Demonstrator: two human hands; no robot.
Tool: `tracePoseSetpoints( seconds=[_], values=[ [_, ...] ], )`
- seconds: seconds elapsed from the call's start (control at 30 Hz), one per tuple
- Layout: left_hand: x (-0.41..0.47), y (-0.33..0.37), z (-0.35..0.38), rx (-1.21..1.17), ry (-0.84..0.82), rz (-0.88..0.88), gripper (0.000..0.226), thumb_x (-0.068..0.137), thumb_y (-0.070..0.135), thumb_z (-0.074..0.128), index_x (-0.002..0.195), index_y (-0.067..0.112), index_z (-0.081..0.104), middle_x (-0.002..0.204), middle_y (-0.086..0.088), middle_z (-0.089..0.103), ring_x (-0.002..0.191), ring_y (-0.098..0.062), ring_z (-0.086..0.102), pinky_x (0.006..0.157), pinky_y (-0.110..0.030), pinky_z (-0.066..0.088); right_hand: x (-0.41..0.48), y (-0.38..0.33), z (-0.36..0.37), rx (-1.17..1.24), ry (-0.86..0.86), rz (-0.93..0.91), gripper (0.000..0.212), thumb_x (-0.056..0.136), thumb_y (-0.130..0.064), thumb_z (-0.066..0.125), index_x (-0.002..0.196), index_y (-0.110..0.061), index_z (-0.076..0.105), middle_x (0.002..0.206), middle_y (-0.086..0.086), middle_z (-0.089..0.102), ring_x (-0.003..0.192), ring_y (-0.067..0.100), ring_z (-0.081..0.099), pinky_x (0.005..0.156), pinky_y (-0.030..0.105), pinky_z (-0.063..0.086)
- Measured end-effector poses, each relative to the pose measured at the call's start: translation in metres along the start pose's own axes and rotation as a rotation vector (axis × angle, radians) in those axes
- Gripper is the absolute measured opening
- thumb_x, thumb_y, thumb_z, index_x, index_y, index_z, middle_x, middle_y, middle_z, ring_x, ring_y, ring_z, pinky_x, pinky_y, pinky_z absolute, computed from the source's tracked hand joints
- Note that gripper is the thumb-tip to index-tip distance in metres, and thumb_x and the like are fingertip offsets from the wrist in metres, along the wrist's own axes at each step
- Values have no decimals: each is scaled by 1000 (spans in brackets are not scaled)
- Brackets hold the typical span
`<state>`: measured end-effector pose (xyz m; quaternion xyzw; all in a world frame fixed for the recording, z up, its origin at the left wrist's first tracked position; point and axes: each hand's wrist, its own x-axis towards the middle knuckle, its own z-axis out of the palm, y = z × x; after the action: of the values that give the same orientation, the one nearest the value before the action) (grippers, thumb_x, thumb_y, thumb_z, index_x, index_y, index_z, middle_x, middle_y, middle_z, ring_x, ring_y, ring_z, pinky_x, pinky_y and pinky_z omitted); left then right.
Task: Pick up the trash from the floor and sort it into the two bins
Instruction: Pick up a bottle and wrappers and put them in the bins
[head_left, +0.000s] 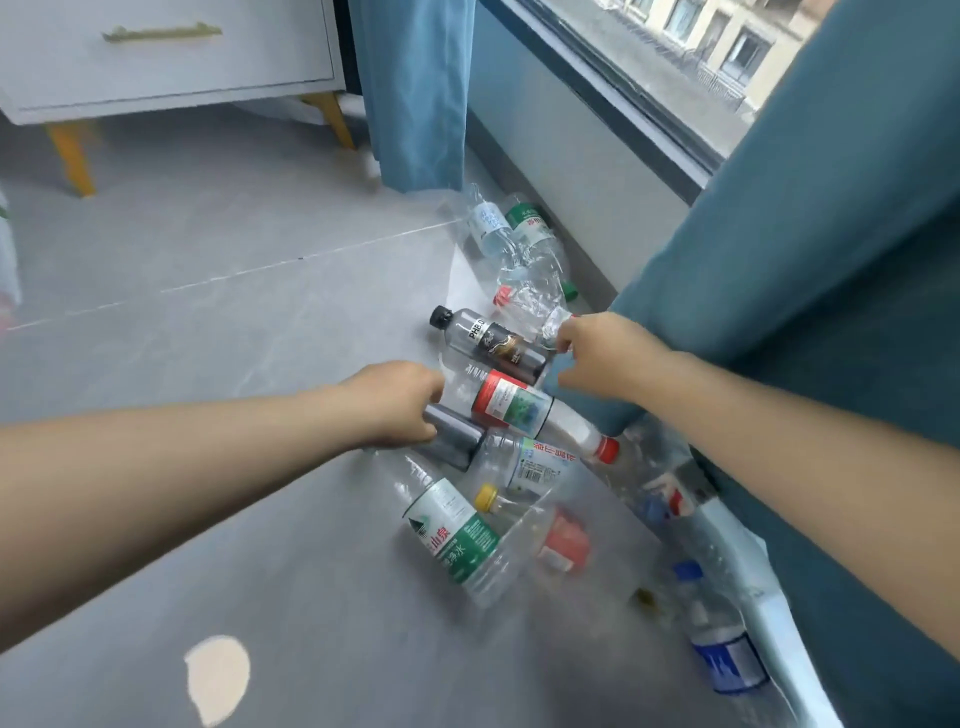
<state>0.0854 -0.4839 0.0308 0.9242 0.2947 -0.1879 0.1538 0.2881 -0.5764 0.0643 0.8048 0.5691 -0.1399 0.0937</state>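
Note:
Several empty plastic bottles lie on the grey floor by the window wall. My left hand (402, 402) is closed around the bottom end of a clear bottle with a red label and red cap (524, 410), beside a grey bottle (457, 439). My right hand (602, 353) grips a crumpled clear bottle (540, 312) just above a black-capped, dark-labelled bottle (488, 340). Close to me lie a green-labelled bottle (457, 535), a yellow-capped bottle (519, 478) and a blue-labelled bottle (722, 649). Two more bottles (511, 228) rest further along the wall. No bin is in view.
A teal curtain (810, 312) hangs at the right, partly over the bottles; another curtain panel (415, 93) hangs further back. A white drawer cabinet on yellow legs (166, 62) stands at the back left. A pale spot (218, 675) marks the floor near me.

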Motion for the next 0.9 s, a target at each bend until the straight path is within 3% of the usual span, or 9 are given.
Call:
tracePoseSetpoints(
  seconds=[0.2, 0.57, 0.7, 0.9],
  values=[
    [-8, 12, 4, 98, -19, 87, 35, 85, 29, 56, 117, 15, 56, 117, -4, 61, 108, -25, 57, 89, -37, 49, -33, 45, 9, -128, -107, 182, 32, 85, -26, 57, 114, -14, 58, 117, 5, 62, 109, 27, 58, 83, 33, 49],
    [-21, 49, 24, 116, -43, 233, 15, 83, 29, 55, 92, 19, 50, 105, -5, 63, 96, -25, 58, 75, -33, 48, -71, 89, 17, -204, -254, 363, 19, 83, -23, 57, 99, -14, 53, 105, 3, 60, 91, 24, 54, 68, 28, 40],
    [-22, 56, 33, 154, -77, 267, 35, 87, 36, 54, 115, 16, 55, 118, -4, 60, 108, -25, 57, 86, -34, 48, -82, 90, 27, -137, -267, 300, 36, 83, -30, 61, 116, -16, 55, 113, 2, 59, 102, 23, 56, 77, 30, 46],
    [-19, 55, 40, 218, -98, 297, 42, 86, 42, 55, 118, 14, 53, 116, -5, 58, 106, -24, 56, 84, -33, 48, -88, 70, 49, -50, -314, 127, 55, 78, -41, 67, 127, -23, 51, 120, 0, 58, 104, 23, 58, 82, 31, 50]
  ],
)
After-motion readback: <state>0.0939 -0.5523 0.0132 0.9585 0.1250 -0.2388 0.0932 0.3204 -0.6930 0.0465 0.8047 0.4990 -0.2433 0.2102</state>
